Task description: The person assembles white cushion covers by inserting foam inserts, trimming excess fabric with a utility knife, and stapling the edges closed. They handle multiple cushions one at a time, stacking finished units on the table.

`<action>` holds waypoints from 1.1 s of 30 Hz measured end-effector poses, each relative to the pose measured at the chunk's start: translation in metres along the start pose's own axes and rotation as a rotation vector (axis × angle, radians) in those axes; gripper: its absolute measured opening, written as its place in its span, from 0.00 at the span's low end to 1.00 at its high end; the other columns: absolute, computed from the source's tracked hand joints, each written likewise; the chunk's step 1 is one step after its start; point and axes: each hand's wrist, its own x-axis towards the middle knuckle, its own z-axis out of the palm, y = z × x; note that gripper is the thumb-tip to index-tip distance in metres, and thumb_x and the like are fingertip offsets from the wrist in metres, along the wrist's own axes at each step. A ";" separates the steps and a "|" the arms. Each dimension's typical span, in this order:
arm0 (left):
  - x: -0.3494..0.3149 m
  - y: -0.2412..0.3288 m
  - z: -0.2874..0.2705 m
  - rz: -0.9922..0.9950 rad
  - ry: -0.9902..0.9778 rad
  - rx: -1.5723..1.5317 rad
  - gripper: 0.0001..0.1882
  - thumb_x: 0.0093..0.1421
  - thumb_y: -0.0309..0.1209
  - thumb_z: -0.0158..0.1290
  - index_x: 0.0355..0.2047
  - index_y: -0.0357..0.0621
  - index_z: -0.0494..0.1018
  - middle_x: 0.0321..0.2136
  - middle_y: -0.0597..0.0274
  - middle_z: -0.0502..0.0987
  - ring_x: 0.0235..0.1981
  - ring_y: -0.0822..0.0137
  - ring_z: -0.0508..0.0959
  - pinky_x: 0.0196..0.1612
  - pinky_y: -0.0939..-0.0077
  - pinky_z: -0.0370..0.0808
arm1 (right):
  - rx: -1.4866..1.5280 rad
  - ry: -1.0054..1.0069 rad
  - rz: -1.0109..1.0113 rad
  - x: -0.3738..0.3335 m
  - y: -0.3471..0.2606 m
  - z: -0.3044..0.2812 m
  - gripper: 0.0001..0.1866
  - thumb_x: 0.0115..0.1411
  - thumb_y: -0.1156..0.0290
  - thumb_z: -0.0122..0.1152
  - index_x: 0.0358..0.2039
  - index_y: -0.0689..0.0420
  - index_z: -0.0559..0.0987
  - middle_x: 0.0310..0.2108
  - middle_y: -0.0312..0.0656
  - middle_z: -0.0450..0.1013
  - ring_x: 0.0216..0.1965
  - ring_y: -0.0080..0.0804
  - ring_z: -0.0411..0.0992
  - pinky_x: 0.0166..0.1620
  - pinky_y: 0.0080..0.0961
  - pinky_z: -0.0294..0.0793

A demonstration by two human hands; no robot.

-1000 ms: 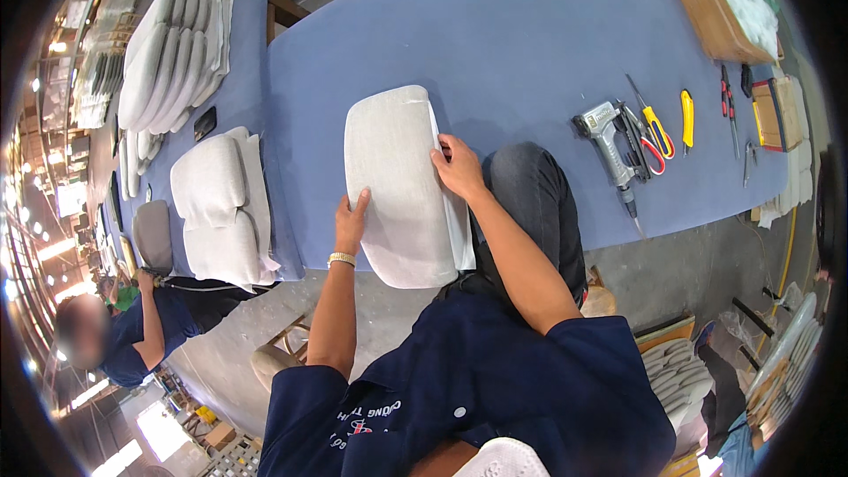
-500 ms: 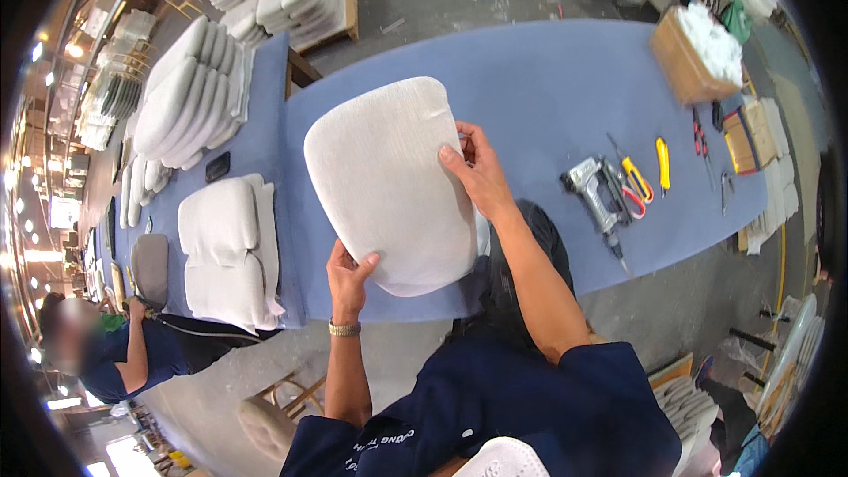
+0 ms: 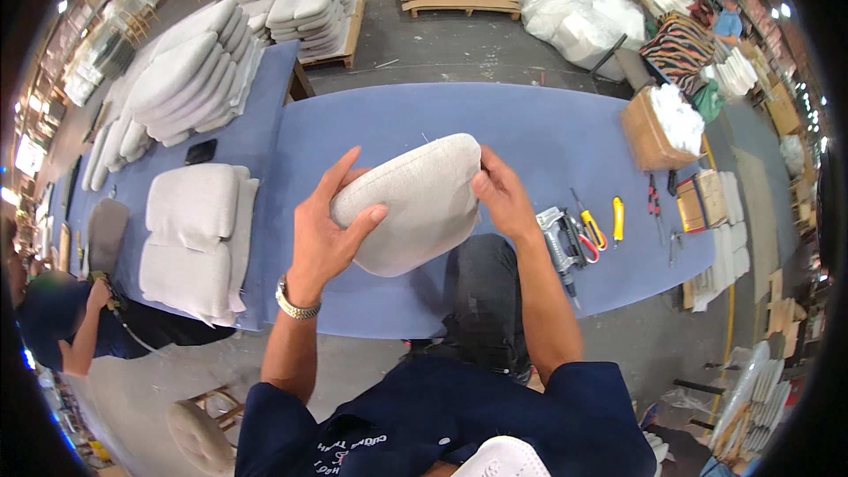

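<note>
Two-handed hold on a pale pad [image 3: 411,216], raised over the near part of the blue counter [image 3: 371,115] in front of the wearer's knee [image 3: 486,291]. The left hand [image 3: 331,225] is clamped on the pad's left end, thumb on the near face, index finger lifted off the edge, the other fingers largely hidden behind. The right hand [image 3: 505,194] is clamped on the opposite end, thumb at the rim, its fingertips out of sight. The pad is tilted, with a seam [image 3: 402,168] running along its upper edge; whether its lower edge touches the knee cannot be told. For sound handling while the edge is presented, the two ends are best supported evenly, with thumbs laid flat so that the padding is not dented and the cover not dragged off line. A steady tilt should keep the whole seam readable; a twist between the hands could pucker the cloth and mislead the eye. The staple gun [image 3: 554,237], scissors [image 3: 593,255] and yellow cutter [image 3: 617,219] lie to the right, apart from the pad; a turn made well clear of them would spare the cover.
</note>
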 end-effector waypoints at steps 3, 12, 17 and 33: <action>0.017 0.021 -0.004 0.000 -0.098 0.157 0.35 0.60 0.49 0.64 0.59 0.36 0.74 0.45 0.43 0.83 0.45 0.52 0.85 0.49 0.63 0.79 | 0.028 -0.082 0.009 0.023 -0.034 0.014 0.39 0.71 0.35 0.43 0.54 0.62 0.78 0.42 0.41 0.79 0.43 0.28 0.75 0.50 0.27 0.74; 0.041 0.040 -0.018 -0.140 -0.354 0.354 0.30 0.65 0.56 0.55 0.47 0.38 0.81 0.30 0.44 0.84 0.31 0.43 0.84 0.36 0.56 0.79 | -0.058 -0.266 0.233 0.058 -0.035 0.031 0.31 0.74 0.44 0.46 0.40 0.62 0.83 0.33 0.37 0.79 0.36 0.24 0.74 0.42 0.25 0.73; 0.039 0.029 -0.028 -0.123 -0.401 0.404 0.30 0.65 0.57 0.54 0.46 0.39 0.81 0.27 0.44 0.83 0.30 0.43 0.83 0.34 0.55 0.78 | -0.040 -0.378 0.123 0.059 -0.041 0.043 0.18 0.71 0.56 0.58 0.40 0.60 0.82 0.34 0.35 0.78 0.37 0.21 0.73 0.42 0.23 0.72; 0.020 0.007 -0.044 0.023 -0.371 0.363 0.34 0.62 0.55 0.60 0.56 0.39 0.75 0.28 0.44 0.82 0.28 0.42 0.82 0.31 0.56 0.77 | -0.451 -0.941 0.057 0.095 -0.086 0.046 0.23 0.61 0.60 0.65 0.53 0.58 0.79 0.45 0.49 0.80 0.46 0.42 0.79 0.49 0.35 0.76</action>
